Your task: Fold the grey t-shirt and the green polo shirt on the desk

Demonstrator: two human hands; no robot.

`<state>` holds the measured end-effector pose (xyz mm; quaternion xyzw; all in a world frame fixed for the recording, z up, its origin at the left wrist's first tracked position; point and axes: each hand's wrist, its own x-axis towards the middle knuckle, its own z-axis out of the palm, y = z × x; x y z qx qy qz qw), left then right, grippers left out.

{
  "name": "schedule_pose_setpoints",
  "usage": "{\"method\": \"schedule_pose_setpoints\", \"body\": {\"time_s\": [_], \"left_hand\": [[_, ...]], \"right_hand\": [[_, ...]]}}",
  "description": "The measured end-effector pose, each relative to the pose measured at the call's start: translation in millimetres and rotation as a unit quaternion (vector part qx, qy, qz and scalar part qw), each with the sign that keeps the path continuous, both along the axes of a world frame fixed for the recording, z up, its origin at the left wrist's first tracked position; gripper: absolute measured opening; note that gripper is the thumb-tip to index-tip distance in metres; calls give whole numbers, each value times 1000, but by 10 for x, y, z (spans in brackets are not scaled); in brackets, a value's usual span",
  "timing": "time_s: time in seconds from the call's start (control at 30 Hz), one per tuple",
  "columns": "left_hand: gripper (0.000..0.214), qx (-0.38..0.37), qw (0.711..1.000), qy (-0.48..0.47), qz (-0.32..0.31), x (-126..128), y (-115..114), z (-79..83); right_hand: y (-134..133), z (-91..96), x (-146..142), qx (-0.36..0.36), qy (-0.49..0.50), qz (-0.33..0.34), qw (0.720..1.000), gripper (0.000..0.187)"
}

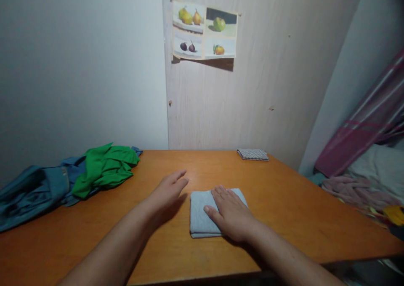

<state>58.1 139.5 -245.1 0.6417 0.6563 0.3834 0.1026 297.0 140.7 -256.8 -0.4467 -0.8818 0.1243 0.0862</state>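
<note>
A light grey-blue cloth (202, 216), folded into a compact square, lies flat on the wooden table (170, 252) in front of me. My right hand (232, 212) rests palm down across its right half, fingers stretched out over the fabric. My left hand (168, 189) hovers just left of the cloth, apart from it. Its fingers are extended, the thumb stands off from them, and it holds nothing. The part of the cloth under my right hand is hidden.
Crumpled green clothing (107, 168) and blue-grey clothing (38, 189) lie along the table's left side. A small checked folded cloth (253, 154) is at the far right edge. Fabrics (350, 193) are heaped beyond the right edge. A fruit picture sheet (204, 31) hangs on the wall.
</note>
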Motion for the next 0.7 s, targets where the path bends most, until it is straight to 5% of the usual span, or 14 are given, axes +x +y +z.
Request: {"method": "schedule_pose_setpoints", "body": {"time_s": [0.33,0.53,0.7], "left_hand": [[39,38,997,-68,-25,-102,61,-275],[36,53,996,-58,-38,-64,88,-288],[35,36,998,-42,-29,-43,63,-308]], "right_hand": [[14,56,28,-6,-29,2,1000,89],[-32,196,-230,16,-10,27,999,88],[-135,88,-389,18,-13,60,998,82]]}}
